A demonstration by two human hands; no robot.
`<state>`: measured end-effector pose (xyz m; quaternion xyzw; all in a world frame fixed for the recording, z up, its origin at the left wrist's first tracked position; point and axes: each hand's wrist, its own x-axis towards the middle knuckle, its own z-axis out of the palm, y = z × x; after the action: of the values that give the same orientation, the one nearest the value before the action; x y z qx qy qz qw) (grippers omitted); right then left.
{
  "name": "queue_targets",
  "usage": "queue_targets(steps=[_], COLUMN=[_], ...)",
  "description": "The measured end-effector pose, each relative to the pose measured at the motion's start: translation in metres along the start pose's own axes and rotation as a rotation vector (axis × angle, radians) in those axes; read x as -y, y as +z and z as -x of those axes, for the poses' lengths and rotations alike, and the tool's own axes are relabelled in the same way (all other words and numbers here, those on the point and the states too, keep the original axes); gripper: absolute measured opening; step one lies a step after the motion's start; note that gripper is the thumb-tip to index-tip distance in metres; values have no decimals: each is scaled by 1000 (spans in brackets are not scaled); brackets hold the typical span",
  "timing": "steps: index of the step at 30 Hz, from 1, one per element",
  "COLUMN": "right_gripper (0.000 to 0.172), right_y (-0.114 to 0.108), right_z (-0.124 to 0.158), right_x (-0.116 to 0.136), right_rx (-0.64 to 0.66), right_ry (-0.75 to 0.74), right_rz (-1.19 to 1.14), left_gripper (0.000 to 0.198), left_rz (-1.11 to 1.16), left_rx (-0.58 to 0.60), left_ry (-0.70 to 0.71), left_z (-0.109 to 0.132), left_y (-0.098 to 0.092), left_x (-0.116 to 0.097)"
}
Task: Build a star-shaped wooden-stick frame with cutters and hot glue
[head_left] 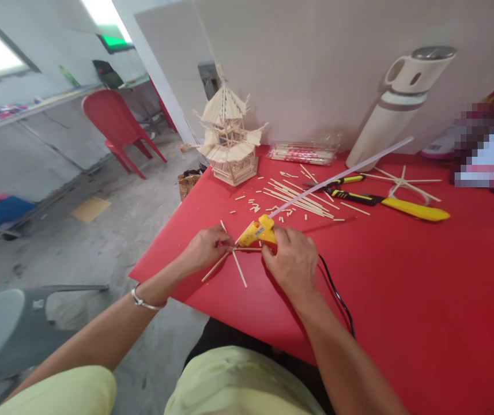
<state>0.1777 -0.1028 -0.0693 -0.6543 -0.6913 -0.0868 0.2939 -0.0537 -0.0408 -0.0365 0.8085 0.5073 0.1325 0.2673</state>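
My right hand is wrapped round a yellow glue gun, from which a long clear glue stick sticks out up to the right. The gun's nozzle points left, at the centre of a star of thin wooden sticks lying on the red table. My left hand pinches at the star's centre with fingers together; what exactly lies between the fingertips is too small to tell. Loose sticks and short cut pieces are scattered behind the gun.
A stick-built pagoda stands at the back left, with packaged sticks beside it. Pliers, a yellow-handled cutter, another stick star and a white flask are further right. The gun's black cable runs past my right forearm.
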Motion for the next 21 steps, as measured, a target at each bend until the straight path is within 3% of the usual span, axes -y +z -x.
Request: queue_targets(steps=[21], right_gripper=[29], right_y=[-1], right_z=[-1], right_x=[0], right_rx=[-4], right_ry=[-5], right_rz=[2], left_gripper=[13], left_rz=[5], left_rx=[5], left_ry=[9], left_z=[0], left_y=[3], left_x=[4])
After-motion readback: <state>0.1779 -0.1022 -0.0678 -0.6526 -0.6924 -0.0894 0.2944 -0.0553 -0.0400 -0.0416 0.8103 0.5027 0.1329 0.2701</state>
